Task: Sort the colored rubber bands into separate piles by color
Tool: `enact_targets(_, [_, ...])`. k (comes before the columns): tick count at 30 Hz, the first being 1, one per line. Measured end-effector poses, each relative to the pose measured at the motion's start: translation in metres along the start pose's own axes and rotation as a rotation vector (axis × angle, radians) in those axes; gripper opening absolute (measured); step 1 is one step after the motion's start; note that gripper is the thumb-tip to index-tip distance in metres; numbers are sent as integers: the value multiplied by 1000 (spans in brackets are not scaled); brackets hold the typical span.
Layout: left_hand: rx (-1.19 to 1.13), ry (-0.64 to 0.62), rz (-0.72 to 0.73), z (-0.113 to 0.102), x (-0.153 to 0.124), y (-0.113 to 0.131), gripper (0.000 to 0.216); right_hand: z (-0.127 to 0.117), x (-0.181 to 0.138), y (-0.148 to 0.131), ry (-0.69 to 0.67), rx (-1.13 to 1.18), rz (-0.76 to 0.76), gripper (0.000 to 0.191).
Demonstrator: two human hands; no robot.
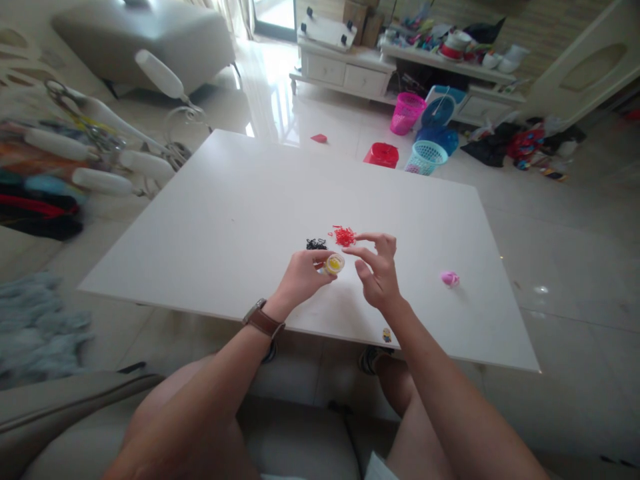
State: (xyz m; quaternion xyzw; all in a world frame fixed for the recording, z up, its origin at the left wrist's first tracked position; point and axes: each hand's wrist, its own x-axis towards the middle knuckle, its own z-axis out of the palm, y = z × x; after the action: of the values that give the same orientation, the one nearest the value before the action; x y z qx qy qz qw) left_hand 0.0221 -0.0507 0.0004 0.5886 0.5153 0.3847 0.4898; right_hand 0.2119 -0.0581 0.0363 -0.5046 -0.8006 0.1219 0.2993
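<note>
My left hand [306,272] is closed around a small clear round container [334,264] with something yellow in it, tilted so that its mouth faces me. My right hand [379,268] is open to the right of it, holding nothing visible, with its fingers stretched out and apart. Its fingertips are at the edge of a pile of small red bands [345,236] on the white table [270,187]. Left of the red pile lies a smaller heap of black bands [316,245], partly covered by my left hand.
A pink-purple object [450,279] lies on the table's right side. At the near edge is a small yellow and blue cartoon figure [387,335]. Beyond the far edge, a red bin [383,155], a light blue basket [427,157] and a pink basket [407,113] stand on the floor.
</note>
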Motion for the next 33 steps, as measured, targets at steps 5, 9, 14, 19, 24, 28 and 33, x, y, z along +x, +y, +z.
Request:
enact_targets(5, [-319,40,-164,-11,7,0,39,6,5,1,101,34,97,39])
enact_targets(9, [-422,83,-227,-25,13,-1,43,15,10,9,102,57,176,27])
enact_targets(14, [-261,171,-219,-42,14,1,41,32,11,23,-7,82,180,21])
enact_targets(19, [11,319,-166,-61,15,-9,31,65,14,32,-195,113,271,20])
enact_targets(24, [153,330,-140,-75,14,-21,28,95,29,29,-273,29,311,17])
enact_targets(28, [173,297,-142,-80,10,-19,29,110,43,25,-254,-37,282,19])
enact_targets(33, [214,267,-116,-83,3,-14,28,129,53,23,-269,-77,239,25])
